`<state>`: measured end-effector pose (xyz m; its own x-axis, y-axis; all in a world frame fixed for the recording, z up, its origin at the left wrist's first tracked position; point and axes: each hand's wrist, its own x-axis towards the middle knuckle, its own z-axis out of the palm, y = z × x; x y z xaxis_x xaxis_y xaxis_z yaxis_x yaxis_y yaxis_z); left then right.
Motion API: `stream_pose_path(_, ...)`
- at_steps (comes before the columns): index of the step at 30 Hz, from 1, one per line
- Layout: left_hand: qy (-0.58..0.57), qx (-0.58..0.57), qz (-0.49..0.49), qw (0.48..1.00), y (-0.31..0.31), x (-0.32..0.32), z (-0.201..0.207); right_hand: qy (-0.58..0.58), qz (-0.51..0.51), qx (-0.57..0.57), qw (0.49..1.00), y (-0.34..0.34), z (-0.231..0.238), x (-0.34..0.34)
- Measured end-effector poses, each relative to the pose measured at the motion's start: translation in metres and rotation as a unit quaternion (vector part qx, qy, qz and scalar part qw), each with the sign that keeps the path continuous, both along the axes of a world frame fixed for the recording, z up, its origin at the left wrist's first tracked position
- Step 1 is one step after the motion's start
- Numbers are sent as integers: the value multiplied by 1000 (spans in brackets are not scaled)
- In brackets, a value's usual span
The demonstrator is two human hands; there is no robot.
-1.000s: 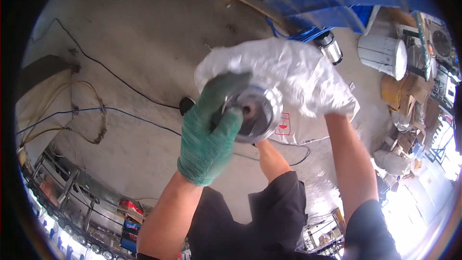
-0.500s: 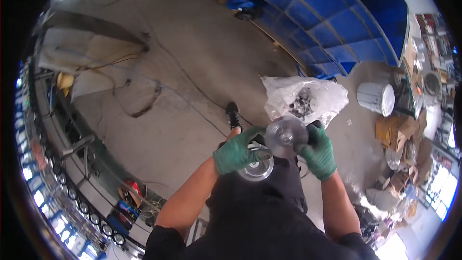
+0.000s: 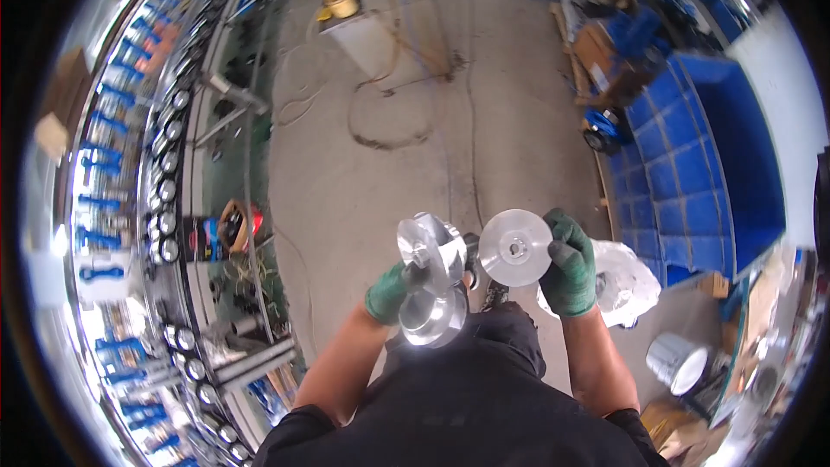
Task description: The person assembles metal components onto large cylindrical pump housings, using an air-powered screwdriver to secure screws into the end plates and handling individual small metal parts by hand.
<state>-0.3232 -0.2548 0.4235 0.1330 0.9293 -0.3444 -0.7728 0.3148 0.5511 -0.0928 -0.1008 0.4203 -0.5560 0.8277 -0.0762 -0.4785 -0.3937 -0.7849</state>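
My right hand [image 3: 571, 266], in a green work glove with dark fingertips, pinches a round silvery disc [image 3: 496, 270] by its right edge. The disc faces up and has a small hub with a hole in its centre. To its left, my gloved left hand [image 3: 391, 291] is closed on several shiny round metal pieces. One disc-like metal piece [image 3: 418, 240] tilts above the fingers, and a cup-like piece [image 3: 437, 320] shows below them. Part of the left fingers is hidden behind the metal. Both hands are in front of my body, above the floor.
On the left runs a rack [image 3: 203, 104] lined with round metal parts and blue-handled pieces. A large blue bin [image 3: 670, 182] stands at the right, with a white plastic bag [image 3: 635, 281] near its corner. Lower right is a white bucket [image 3: 673, 355]; a hose [image 3: 389, 145] lies on the floor.
My view has turned left, so the rack fills more of it and the bag sits farther right. The disc in my right hand is now farther from the left hand's pieces.
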Motion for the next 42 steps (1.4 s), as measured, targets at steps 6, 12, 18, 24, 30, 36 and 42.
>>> stream_pose_path(6, 17, 13, 129, 991, -77, -49, 1, 7, 140, -19, 990, -37, 32, -110)
stream_pose_path(12, 88, 4, 202, 975, -132, -156, -47, -63, 286, 204, 934, -68, 41, -258)
stream_pose_path(18, 35, 133, 286, 948, -188, -290, 1, -47, 432, 242, 867, -111, 53, -436)
stream_pose_path(24, 22, 99, 302, 948, -238, -424, 14, -15, 532, 172, 829, -144, 60, -576)
stream_pose_path(30, 14, 141, 287, 947, -211, -549, 26, 18, 598, 210, 773, -108, 49, -699)
stream_pose_path(36, -2, 101, 353, 930, -177, -695, 13, 6, 564, 122, 817, -67, 22, -856)
stream_pose_path(42, 78, 47, 532, 842, -168, -836, 42, 18, 517, 81, 852, -7, -4, -1051)
